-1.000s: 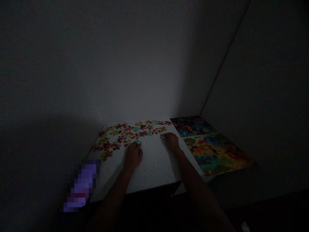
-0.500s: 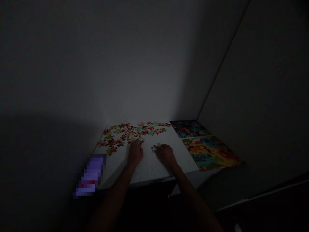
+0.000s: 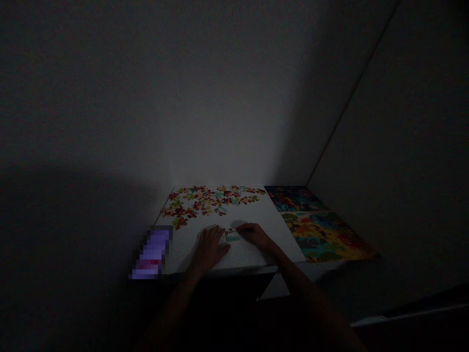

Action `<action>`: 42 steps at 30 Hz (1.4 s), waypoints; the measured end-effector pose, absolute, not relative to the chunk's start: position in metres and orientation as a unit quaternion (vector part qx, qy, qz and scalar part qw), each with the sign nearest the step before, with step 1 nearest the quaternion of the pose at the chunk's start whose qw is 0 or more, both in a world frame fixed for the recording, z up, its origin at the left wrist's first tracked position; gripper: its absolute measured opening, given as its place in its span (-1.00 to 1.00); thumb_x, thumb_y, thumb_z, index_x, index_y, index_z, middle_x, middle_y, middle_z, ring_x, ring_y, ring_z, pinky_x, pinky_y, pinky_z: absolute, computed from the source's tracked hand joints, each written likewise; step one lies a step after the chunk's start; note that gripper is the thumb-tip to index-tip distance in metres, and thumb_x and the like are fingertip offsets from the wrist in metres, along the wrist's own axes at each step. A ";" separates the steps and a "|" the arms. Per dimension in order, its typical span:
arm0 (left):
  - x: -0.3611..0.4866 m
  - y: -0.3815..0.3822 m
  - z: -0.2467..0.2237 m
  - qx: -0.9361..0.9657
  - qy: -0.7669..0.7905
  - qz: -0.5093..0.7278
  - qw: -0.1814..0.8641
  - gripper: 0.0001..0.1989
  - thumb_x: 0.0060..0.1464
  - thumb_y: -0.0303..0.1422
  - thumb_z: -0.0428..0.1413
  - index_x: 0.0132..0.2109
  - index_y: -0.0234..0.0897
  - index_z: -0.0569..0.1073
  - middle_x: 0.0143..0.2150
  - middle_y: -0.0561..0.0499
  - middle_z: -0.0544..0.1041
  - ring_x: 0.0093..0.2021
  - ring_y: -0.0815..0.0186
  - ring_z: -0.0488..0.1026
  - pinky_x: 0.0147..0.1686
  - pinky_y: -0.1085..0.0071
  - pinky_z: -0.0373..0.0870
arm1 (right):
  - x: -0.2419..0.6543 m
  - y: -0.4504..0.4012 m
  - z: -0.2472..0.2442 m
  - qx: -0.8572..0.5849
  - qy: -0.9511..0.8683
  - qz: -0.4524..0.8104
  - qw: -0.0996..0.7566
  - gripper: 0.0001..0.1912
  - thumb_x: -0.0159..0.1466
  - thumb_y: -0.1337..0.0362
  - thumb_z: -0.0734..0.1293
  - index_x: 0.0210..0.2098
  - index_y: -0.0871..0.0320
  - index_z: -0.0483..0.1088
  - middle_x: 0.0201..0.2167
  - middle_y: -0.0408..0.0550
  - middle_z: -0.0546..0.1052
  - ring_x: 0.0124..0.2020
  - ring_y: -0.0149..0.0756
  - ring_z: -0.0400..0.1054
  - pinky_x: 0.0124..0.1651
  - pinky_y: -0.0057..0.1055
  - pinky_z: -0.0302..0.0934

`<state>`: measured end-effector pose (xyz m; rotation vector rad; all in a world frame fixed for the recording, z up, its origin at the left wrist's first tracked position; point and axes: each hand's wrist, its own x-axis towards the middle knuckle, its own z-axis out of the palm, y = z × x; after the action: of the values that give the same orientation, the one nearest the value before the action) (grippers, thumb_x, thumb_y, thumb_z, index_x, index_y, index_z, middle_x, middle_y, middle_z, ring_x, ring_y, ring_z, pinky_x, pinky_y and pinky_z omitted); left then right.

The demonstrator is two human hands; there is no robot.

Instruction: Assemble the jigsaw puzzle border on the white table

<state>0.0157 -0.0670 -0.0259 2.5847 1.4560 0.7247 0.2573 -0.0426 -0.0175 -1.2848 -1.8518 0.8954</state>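
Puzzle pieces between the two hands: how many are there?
2: a small red-and-white cardboard jigsaw piece near the right hand, and a pale green cardboard jigsaw piece just below it, both on the white table. More may hide under the left hand.

Left hand (image 3: 208,249) and right hand (image 3: 254,234) close together on a white table (image 3: 264,215).
The left hand lies spread, its fingers just beside a pale green jigsaw piece (image 3: 232,238); the right hand's fingertips reach toward a small red piece (image 3: 230,231), though the dim light hides whether they grip it. A scatter of multicoloured jigsaw pieces (image 3: 208,200) lies farther along the table, a brightly illustrated picture sheet (image 3: 318,230) to the right, a blurred purple object (image 3: 152,254) at the left edge.
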 end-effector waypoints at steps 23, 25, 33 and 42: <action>0.019 -0.063 -0.013 0.850 0.495 0.179 0.021 -0.61 0.20 -0.26 0.09 0.16 -0.10 0.41 0.29 -0.11 0.36 0.30 0.10 0.26 0.31 -0.03 0.12 | 0.235 0.076 -0.024 -0.503 -0.723 0.297 0.368 -0.66 0.17 0.49 0.26 -0.17 0.11 0.57 -0.09 -0.07 0.59 -0.09 -0.27 0.47 0.05 -0.35 0.31; 0.019 -0.062 -0.011 0.848 0.499 0.177 0.024 -0.61 0.19 -0.27 0.10 0.16 -0.11 0.42 0.28 -0.11 0.37 0.30 0.09 0.27 0.29 -0.04 0.14 | 0.235 0.073 -0.021 -0.505 -0.732 0.290 0.353 -0.67 0.19 0.48 0.26 -0.16 0.10 0.56 -0.07 -0.07 0.58 -0.09 -0.27 0.47 0.05 -0.36 0.31; 0.020 -0.062 -0.011 0.842 0.505 0.188 0.035 -0.64 0.15 -0.27 0.13 0.11 -0.09 0.45 0.26 -0.09 0.39 0.28 0.10 0.29 0.30 -0.01 0.15 | 0.231 0.074 -0.019 -0.518 -0.752 0.263 0.312 -0.71 0.23 0.43 0.27 -0.14 0.09 0.57 -0.04 -0.06 0.57 -0.05 -0.27 0.46 0.08 -0.38 0.28; 0.024 -0.062 -0.006 0.825 0.523 0.201 0.077 -0.76 0.13 -0.23 0.16 -0.06 -0.15 0.43 0.24 -0.09 0.40 0.27 0.10 0.28 0.31 0.00 0.10 | 0.233 0.077 -0.019 -0.526 -0.750 0.260 0.306 -0.72 0.22 0.41 0.28 -0.14 0.13 0.57 -0.11 -0.04 0.61 -0.07 -0.25 0.48 0.07 -0.35 0.30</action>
<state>0.0240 -0.0621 -0.0059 2.4709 1.5681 0.6015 0.2329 0.0766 -0.0188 -1.3927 -1.9841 0.6871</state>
